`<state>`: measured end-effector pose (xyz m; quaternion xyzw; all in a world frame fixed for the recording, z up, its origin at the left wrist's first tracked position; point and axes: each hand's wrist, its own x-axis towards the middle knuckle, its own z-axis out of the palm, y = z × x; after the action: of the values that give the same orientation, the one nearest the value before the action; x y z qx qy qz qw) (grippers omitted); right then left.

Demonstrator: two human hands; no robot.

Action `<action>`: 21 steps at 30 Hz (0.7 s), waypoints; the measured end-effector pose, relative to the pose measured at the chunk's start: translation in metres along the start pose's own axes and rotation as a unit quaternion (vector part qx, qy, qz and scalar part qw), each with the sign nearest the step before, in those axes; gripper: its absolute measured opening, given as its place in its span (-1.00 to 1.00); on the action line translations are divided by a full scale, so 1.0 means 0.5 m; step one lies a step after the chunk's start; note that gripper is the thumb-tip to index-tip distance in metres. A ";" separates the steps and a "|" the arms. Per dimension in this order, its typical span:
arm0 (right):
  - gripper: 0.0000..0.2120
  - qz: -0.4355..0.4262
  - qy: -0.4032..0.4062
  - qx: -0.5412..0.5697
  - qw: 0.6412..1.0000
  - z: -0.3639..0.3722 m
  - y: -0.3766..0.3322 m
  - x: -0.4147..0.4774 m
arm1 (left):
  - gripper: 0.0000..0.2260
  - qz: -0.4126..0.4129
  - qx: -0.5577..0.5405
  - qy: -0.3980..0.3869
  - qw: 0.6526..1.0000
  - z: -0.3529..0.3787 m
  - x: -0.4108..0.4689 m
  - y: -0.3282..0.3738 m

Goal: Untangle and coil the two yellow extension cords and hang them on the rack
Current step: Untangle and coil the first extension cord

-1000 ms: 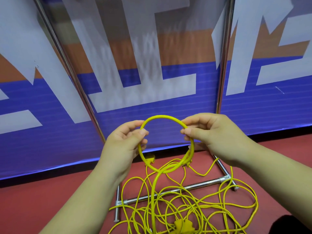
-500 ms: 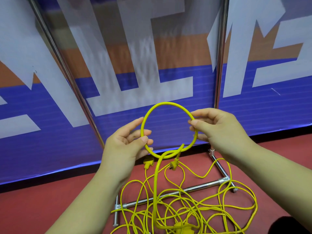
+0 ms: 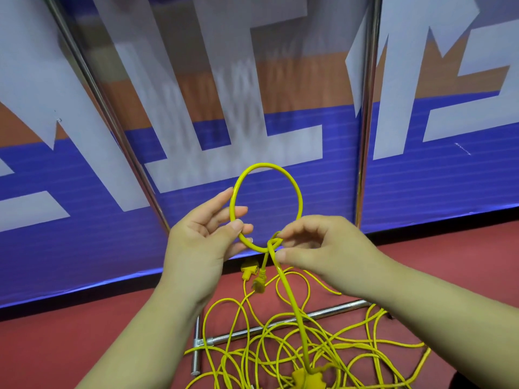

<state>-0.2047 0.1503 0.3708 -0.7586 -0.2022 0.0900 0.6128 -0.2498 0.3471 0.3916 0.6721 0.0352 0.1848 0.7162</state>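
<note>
Yellow cord loop (image 3: pixel 265 164) raised before us, our left hand (image 3: pixel 202 245) pinching its left side, our right hand (image 3: pixel 323 248) pinching the crossing at its bottom, remaining cords tangle (image 3: pixel 292 301) lying on red floor (image 3: pixel 56 346) across rack base bar (image 3: pixel 345 306).

**Loop between your hands, tangle below**

You hold the loop (image 3: pixel 298 197) upright in front of the banner wall (image 3: pixel 84 226). Your left hand (image 3: pixel 202 242) pinches its lower left arc and your right hand (image 3: pixel 323 248) pinches the crossing at its bottom. Two plugs (image 3: pixel 248 269) sit just below that crossing. Nearer you, the cord tangle (image 3: pixel 280 341) lies on the floor, over the rack's base bar (image 3: pixel 331 310). A rack upright (image 3: pixel 365 136) rises behind your right hand.
</note>
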 end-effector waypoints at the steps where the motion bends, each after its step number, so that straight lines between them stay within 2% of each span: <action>1: -0.72 0.002 -0.009 0.002 1.000 0.010 0.003 -0.003 | -0.59 0.002 -0.002 0.001 1.000 0.001 0.000 0.000; 5: -0.67 0.014 -0.026 -0.023 0.999 0.042 0.008 -0.007 | -0.59 0.006 0.000 0.000 1.000 0.004 -0.001 -0.004; 14: -0.80 0.015 0.049 -0.113 0.992 -0.034 0.007 0.031 | -0.58 0.002 0.037 -0.014 0.999 -0.025 0.017 -0.021; 17: -0.83 0.008 0.049 -0.104 0.993 -0.055 0.005 0.042 | -0.58 -0.004 0.087 -0.025 0.996 -0.038 0.026 -0.024; 21: -0.83 0.006 0.053 -0.035 0.998 -0.066 0.004 0.044 | -0.53 0.003 0.163 -0.034 0.986 -0.050 0.032 -0.026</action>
<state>-0.1721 0.1296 0.3792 -0.7844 -0.1677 0.0458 0.5954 -0.2396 0.3756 0.3797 0.7858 0.0378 0.1558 0.5974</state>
